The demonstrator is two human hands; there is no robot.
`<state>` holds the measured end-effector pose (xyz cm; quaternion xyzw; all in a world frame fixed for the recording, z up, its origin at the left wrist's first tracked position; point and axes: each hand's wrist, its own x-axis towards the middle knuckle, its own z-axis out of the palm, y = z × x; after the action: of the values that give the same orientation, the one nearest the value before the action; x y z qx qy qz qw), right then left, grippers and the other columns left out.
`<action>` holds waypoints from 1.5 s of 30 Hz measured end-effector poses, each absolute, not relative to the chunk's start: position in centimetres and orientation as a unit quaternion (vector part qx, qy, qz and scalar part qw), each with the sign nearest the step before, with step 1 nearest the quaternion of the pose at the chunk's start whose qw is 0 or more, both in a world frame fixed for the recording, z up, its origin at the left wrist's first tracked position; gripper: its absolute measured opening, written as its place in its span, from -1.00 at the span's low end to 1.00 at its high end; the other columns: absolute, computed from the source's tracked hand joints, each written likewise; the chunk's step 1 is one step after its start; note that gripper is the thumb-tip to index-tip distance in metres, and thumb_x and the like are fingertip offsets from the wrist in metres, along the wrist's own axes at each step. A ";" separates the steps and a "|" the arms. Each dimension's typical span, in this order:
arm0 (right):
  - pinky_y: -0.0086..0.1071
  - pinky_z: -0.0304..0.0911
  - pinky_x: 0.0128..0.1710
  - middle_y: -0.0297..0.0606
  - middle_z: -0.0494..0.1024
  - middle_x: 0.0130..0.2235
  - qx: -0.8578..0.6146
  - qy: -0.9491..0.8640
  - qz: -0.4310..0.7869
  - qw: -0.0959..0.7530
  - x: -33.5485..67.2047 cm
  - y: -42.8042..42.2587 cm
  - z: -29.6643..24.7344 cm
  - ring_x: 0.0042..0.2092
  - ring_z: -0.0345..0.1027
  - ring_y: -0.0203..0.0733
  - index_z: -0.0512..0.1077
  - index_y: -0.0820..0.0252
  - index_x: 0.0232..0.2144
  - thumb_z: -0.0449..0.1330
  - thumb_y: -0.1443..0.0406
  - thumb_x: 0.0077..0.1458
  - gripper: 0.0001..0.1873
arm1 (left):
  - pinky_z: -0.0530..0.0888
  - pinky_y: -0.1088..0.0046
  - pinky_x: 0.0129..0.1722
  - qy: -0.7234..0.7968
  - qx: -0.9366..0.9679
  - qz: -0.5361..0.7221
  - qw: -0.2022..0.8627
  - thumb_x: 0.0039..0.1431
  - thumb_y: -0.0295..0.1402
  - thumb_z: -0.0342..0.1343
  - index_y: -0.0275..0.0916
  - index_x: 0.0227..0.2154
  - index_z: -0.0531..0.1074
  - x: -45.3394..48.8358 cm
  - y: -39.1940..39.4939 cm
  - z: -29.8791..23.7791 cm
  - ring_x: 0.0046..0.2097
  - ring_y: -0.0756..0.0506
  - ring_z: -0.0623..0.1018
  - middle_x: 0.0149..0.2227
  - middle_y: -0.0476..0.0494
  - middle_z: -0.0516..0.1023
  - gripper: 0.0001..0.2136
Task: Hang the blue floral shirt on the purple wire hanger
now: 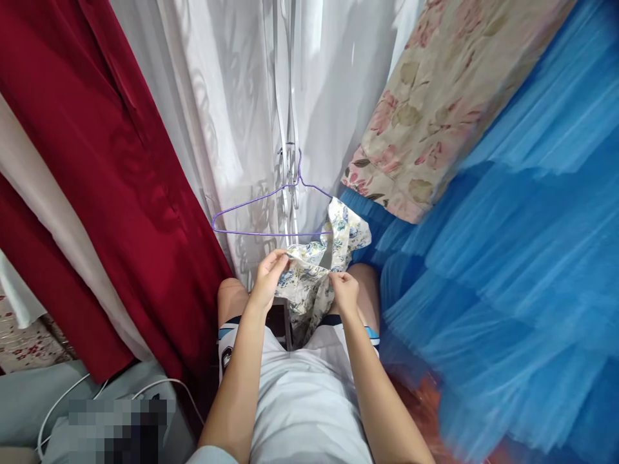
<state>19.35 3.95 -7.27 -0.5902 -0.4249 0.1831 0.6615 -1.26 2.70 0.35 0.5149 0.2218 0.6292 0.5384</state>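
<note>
I hold a flowery top (pixel 297 281) in front of my lap, and it hangs down between my legs. It is white, with blue and a bit of yellow on it. My left grip (pixel 267 277) is closed on one bit of its edge, thumb and fingers pinched together. My right grip (pixel 344 291) is pinched tight on the same top, a little nearer to me. The edge goes across from one grip to the other.

Past my fingers there is a purple hanger (pixel 256 234). One side of the top is on its right end, and its left end sticks out bare. Behind the hanger are white curtains (pixel 236 129), with thin white strips (pixel 281 96) hanging down.

On my left hangs a big red cloth (pixel 126 167). On my right is a fluffy blue cloth (pixel 483 290) with lots of layers, and a cream cloth (pixel 411 142) with pink flowers hangs over part of it. I have a pale shirt (pixel 309 406) on.
</note>
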 end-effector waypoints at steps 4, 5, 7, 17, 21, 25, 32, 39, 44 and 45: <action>-0.32 0.25 -0.29 -0.22 0.49 -0.49 -0.547 -0.471 0.203 0.662 18.5 2.2 -4.1 -0.34 0.35 -0.12 0.41 0.19 -0.55 0.11 -0.09 0.08 -0.51 | 0.41 0.45 -0.07 0.238 0.569 0.627 0.476 0.14 -0.19 0.25 -0.20 -0.25 0.54 -0.1 0.8 1.3 -0.14 -0.07 0.52 -0.23 -0.09 0.56 -0.78; -0.30 0.27 -0.26 -0.20 0.50 -0.48 -0.515 -0.507 0.256 0.642 18.0 1.5 -3.0 -0.31 0.37 -0.09 0.43 0.19 -0.54 0.05 -0.14 0.13 -0.44 | 0.41 0.42 -0.06 0.239 0.587 0.621 0.462 0.15 -0.19 0.23 -0.19 -0.25 0.55 0.0 0.2 1.7 -0.13 -0.10 0.52 -0.22 -0.10 0.56 -0.80; -0.27 0.30 -0.24 -0.18 0.53 -0.44 -0.426 -0.565 0.408 0.577 16.5 0.0 -0.9 -0.25 0.42 -0.05 0.48 0.17 -0.46 -0.05 -0.23 0.16 -0.34 | 0.41 0.35 0.01 0.232 0.627 0.598 0.442 0.18 -0.22 0.21 -0.17 -0.28 0.56 0.0 -0.9 2.7 -0.08 -0.15 0.53 -0.19 -0.13 0.57 -0.84; -0.40 0.32 -0.25 -0.29 0.50 -0.32 -0.189 -0.582 0.678 0.407 14.6 -5.4 2.7 -0.30 0.39 -0.24 0.48 0.12 -0.25 0.43 0.10 -0.07 -0.63 | 0.47 0.26 -0.09 0.193 0.652 0.436 0.590 0.16 0.12 0.06 -0.14 -0.09 0.53 -1.7 -0.5 -0.5 -0.09 -0.25 0.53 -0.27 -0.21 0.58 -0.52; -0.48 0.21 -0.49 -0.33 0.41 -0.49 -0.242 -0.570 0.642 0.452 17.4 -6.1 4.0 -0.48 0.25 -0.33 0.47 0.21 -0.44 0.45 0.10 -0.12 -0.65 | 0.45 0.32 -0.24 0.229 0.739 0.331 0.541 0.12 0.14 0.09 -0.23 -0.45 0.55 -2.5 -0.4 -3.6 -0.30 -0.16 0.49 -0.45 -0.13 0.52 -0.53; -0.40 0.32 -0.41 -0.23 0.53 -0.39 -0.310 -0.572 0.597 0.469 19.5 -6.7 4.8 -0.39 0.38 -0.20 0.52 0.21 -0.35 0.44 0.15 -0.11 -0.68 | 0.46 0.32 -0.15 0.293 0.733 0.352 0.502 -0.01 -0.05 0.31 -0.26 -0.49 0.55 -5.6 -0.1 -3.1 -0.29 -0.14 0.51 -0.42 -0.10 0.52 -0.67; -0.37 0.30 -0.51 -0.17 0.57 -0.41 -0.457 -0.586 0.467 0.479 21.3 -4.9 7.9 -0.45 0.41 -0.13 0.55 0.25 -0.37 0.45 0.12 -0.17 -0.65 | 0.00 -0.14 0.32 0.403 0.695 0.419 0.424 -0.46 -0.47 0.51 -0.13 -0.74 0.46 -13.6 3.6 0.4 0.06 -0.35 0.49 -0.36 -0.13 0.59 -0.71; -0.43 0.12 -0.45 -0.30 0.47 -0.48 -0.482 -0.725 0.150 0.468 20.5 6.2 9.8 -0.44 0.24 -0.26 0.46 0.27 -0.52 0.34 0.12 -0.09 -0.70 | -0.39 -0.05 0.33 0.423 0.715 0.492 0.261 -0.34 -0.53 0.45 -0.12 -0.56 0.55 -18.7 8.7 7.0 0.14 -0.30 0.42 -0.26 -0.11 0.59 -0.75; -0.40 -0.10 -0.53 -0.39 0.16 -0.68 -0.531 -0.710 0.050 0.460 19.3 9.4 6.4 -0.56 0.01 -0.34 0.19 0.18 -0.72 0.21 0.08 0.03 -0.55 | 0.13 0.12 0.29 0.406 0.742 0.497 0.194 -0.19 -0.49 0.40 -0.19 -0.51 0.53 -16.9 11.3 10.3 0.00 -0.22 0.50 -0.26 -0.16 0.58 -0.82; -0.40 -0.11 -0.53 -0.39 0.16 -0.67 -0.530 -0.706 0.043 0.467 18.8 9.3 5.7 -0.56 0.01 -0.34 0.19 0.17 -0.71 0.19 0.08 0.05 -0.55 | 0.22 0.21 0.24 0.381 0.746 0.512 0.190 -0.16 -0.47 0.39 -0.19 -0.49 0.53 -16.1 11.3 10.9 -0.01 -0.22 0.50 -0.25 -0.17 0.57 -0.84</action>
<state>18.83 9.34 5.73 -0.5298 -0.7065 0.0427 0.4672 -16.11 11.31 10.88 0.7457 0.3814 0.5121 0.1902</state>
